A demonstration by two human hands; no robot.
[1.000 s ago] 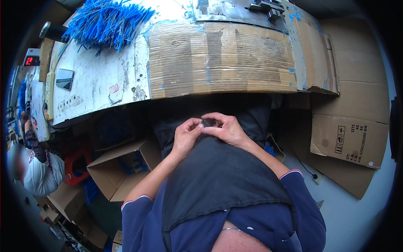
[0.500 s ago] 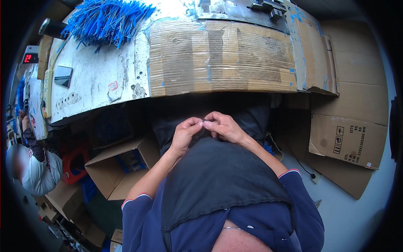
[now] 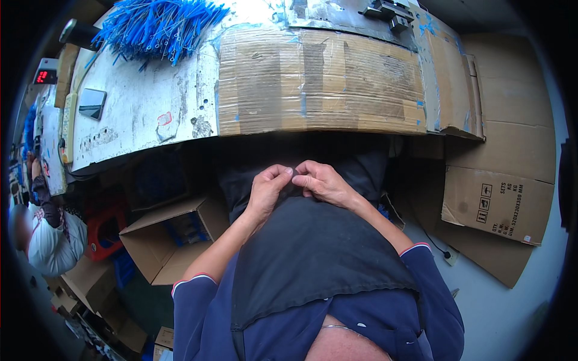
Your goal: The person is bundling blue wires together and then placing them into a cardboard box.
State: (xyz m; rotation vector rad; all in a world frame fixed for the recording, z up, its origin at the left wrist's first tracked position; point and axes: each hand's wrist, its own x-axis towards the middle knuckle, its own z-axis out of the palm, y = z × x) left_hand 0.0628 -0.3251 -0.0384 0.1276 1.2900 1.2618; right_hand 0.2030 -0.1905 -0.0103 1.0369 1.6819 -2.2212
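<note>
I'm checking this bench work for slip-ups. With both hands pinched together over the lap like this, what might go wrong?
1. The left hand and right hand meet fingertip to fingertip over the black apron, below the table's edge; anything small that slips might fall into the dark gap there.
2. The open cardboard box stands beside the left knee, so a dropped piece might land in it unnoticed.

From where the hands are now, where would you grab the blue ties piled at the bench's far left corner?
Probably take the blue ties across the middle of the heap, coming from above and the near side. The strands lie loose and fanned on the bench, ends splaying outward, so the ends would likely pull free singly; the bunched centre should lift as a cluster.
</note>
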